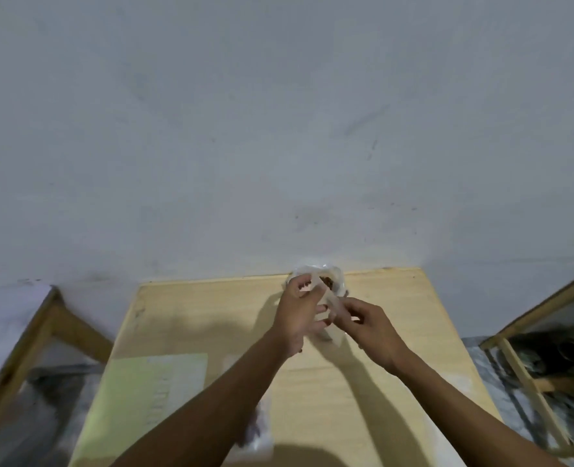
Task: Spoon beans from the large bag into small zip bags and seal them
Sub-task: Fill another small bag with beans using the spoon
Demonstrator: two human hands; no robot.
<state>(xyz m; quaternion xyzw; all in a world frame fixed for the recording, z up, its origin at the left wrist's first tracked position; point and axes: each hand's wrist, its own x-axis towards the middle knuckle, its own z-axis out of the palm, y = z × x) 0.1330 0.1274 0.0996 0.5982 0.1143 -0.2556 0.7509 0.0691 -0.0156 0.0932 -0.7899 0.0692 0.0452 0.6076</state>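
A small clear bag (329, 306) is pinched between the curled fingers of the left hand (300, 311) and right hand (368, 326) (blurred), above the wooden table (194, 318).

counter (396, 332): pale wood, its far edge against the wall.
large bag (332, 281): clear, brown beans inside, on the far edge just beyond the fingers (307, 284).
paper sheet (137, 392): pale green, nearer than the fingers, to their left.
filled small bag (258, 429): blurred, near edge, well short of the fingers.

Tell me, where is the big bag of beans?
The large bag sits at the table's far edge near the wall, right of the middle, just behind the left hand and the right hand.
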